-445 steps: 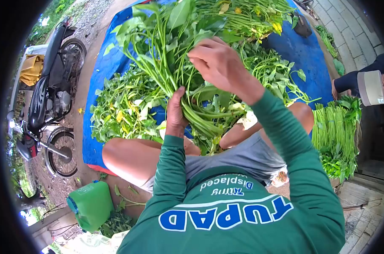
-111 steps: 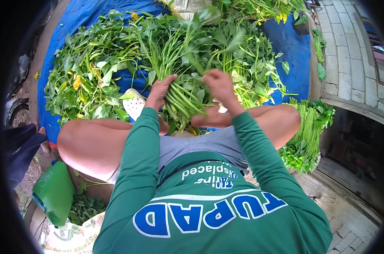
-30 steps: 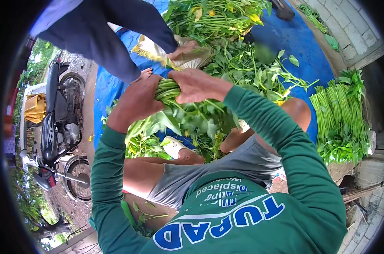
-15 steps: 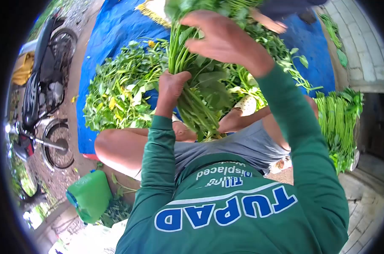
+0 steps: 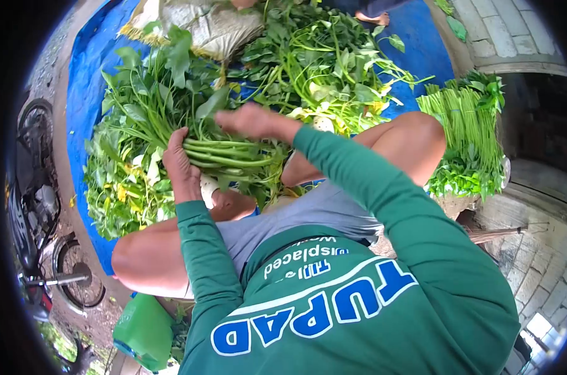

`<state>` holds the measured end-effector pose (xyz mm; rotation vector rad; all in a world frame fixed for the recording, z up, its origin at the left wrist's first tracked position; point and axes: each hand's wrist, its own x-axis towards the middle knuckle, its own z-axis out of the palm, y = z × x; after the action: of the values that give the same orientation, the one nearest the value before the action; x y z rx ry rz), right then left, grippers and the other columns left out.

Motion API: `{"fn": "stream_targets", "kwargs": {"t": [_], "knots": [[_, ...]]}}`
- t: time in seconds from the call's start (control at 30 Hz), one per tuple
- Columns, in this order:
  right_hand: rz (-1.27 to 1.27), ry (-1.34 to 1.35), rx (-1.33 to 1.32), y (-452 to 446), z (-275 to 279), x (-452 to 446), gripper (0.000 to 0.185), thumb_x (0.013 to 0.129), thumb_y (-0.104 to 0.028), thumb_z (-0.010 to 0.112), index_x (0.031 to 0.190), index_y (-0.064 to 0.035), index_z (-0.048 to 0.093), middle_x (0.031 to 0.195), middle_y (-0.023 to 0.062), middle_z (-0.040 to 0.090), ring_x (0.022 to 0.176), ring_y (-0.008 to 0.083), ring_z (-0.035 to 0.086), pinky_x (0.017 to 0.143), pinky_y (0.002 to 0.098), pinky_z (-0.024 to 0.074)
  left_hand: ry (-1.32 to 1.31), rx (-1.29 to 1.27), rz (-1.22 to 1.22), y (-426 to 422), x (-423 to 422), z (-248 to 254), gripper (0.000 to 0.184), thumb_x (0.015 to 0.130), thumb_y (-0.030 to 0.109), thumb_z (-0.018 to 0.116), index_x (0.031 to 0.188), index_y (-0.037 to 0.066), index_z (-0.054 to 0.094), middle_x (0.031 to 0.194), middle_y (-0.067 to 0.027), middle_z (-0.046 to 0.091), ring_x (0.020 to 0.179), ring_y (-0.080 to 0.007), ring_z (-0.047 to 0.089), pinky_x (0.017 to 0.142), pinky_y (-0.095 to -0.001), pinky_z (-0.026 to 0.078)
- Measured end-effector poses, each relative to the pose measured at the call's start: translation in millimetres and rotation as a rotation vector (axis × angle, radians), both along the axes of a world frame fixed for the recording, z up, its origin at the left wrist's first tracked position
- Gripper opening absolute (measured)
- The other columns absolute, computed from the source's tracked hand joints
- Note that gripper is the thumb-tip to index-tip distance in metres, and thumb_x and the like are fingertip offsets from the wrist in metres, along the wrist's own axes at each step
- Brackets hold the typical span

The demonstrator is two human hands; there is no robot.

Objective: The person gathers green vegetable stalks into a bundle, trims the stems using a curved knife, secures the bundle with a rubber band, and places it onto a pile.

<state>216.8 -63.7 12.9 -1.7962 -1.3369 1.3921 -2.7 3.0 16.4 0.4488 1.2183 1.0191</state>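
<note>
A bunch of leafy green stems (image 5: 227, 154) lies across the view above my lap, leaves toward the upper left and cut ends toward the right. My left hand (image 5: 182, 159) is closed around the stems near their middle. Just above the stem ends is my right hand (image 5: 249, 121), slightly blurred, its fingers curled in beside a broad leaf. Whatever those fingers hold, if anything, is hidden. Loose greens with yellowed leaves (image 5: 124, 187) lie under and left of the bunch, and another leafy heap (image 5: 321, 62) spreads beyond my right hand.
A blue tarp (image 5: 86, 75) lies under the greens, with a pale woven sack (image 5: 211, 28) at the far side. Bundled long stems (image 5: 458, 125) are stacked at right. A motorcycle (image 5: 42, 206) and a green jug (image 5: 144, 331) are at left. Another person's foot (image 5: 372, 19) shows at the top.
The bunch has tipped from upright to lying sideways, lower and farther left, still in my left hand. My right hand has come down from the leafy top toward the stems, its fingers now curled.
</note>
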Motion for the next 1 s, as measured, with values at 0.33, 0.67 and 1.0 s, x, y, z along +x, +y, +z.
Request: {"fn": "stream_targets", "kwargs": {"t": [0.33,0.67,1.0], "knots": [[-0.693,-1.011,-0.277,-42,-94,272,0.031,0.090,-0.026,0.070,0.109,-0.0024,0.074,0.114,0.0285,0.076,0.111,0.0446,0.074,0.095,0.0530,0.0585,-0.007,-0.161,-0.250,-10,24,-44,0.012,0.091,0.012,0.081,0.096,0.004,0.074,0.086,-0.0072,0.073,0.072,-0.0210,0.072,0.066,-0.0363,0.061],[-0.431,-0.722,-0.107,-33,-75,308,0.037,0.088,-0.030,0.070,0.118,-0.0097,0.080,0.124,0.0215,0.078,0.116,0.0433,0.073,0.103,0.0480,0.0573,0.067,-0.226,-0.225,-15,46,-54,0.014,0.087,0.008,0.080,0.086,-0.005,0.075,0.081,-0.0093,0.072,0.068,-0.0209,0.070,0.064,-0.0368,0.057],[-0.416,-0.334,0.150,5,39,167,0.047,0.083,-0.026,0.085,0.123,-0.0037,0.081,0.113,0.0166,0.083,0.102,0.0255,0.079,0.093,0.0355,0.0606,0.081,-0.228,-0.248,-16,41,-73,0.014,0.086,0.007,0.080,0.092,-0.004,0.074,0.081,-0.0092,0.073,0.067,-0.0226,0.070,0.065,-0.0388,0.059]]}}
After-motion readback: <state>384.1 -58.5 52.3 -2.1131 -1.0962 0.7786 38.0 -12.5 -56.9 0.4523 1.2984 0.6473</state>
